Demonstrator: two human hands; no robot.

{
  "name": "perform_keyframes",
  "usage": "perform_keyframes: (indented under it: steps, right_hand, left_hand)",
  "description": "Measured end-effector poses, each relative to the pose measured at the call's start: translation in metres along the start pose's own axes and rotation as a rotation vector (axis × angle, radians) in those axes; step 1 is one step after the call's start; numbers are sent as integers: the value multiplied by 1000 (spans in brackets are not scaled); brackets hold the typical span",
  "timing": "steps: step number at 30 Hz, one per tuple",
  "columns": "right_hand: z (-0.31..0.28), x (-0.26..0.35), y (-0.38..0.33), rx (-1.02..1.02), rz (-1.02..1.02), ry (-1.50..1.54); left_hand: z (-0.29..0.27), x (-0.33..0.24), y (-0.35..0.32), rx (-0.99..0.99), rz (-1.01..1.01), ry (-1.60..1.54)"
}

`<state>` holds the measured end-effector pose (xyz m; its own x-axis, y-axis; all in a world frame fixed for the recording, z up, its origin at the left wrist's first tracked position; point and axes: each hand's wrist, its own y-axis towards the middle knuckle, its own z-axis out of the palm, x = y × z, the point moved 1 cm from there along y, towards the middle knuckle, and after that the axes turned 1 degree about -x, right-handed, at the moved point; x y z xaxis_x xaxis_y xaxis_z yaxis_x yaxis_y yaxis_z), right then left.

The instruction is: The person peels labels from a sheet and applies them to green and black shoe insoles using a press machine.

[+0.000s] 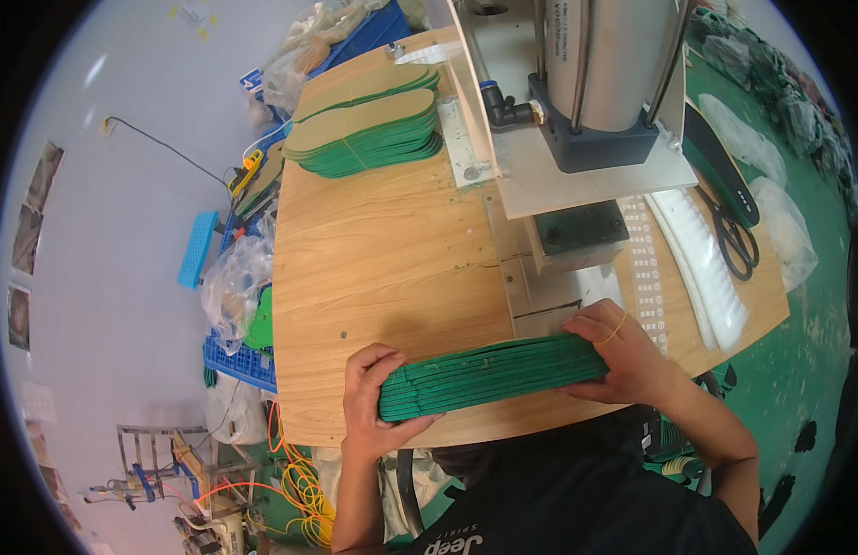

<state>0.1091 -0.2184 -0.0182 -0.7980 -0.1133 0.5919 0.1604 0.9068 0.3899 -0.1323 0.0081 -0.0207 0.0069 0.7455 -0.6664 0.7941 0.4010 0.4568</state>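
Between my two hands I hold a thick stack of green insoles [489, 375] on edge over the near side of the wooden table. My left hand [371, 398] is closed round its left end, thumb along the near side. Round the other end closes my right hand [628, 356], and a thin rubber band [614, 328] loops over its fingers. Just beyond that hand sits the metal block of a press [577, 231] under a grey cylinder. Two banded stacks of insoles [364, 129], tan on top with green edges, lie at the table's far left.
To the right of the press are a strip of white labels [646, 268], a white plastic-wrapped bundle [697, 268], black scissors [732, 236] and a dark insole [720, 162]. Blue crates [239, 363] and plastic bags [239, 277] stand left of the table. Orange and yellow hoses [299, 486] lie below.
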Motion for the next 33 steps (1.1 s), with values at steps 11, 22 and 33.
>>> perform_keyframes:
  steps: [11, 22, 33]
  right_hand:
    - [-17, 0, -4, 84, 94, 118]
    - [-22, -3, -3, -188, 299, -42]
    - [-27, -4, -25, 42, 246, 155]
  left_hand:
    - [0, 6, 3, 23, -37, -277]
    - [7, 8, 13, -31, -394, -227]
    - [12, 8, -1, 112, -266, -568]
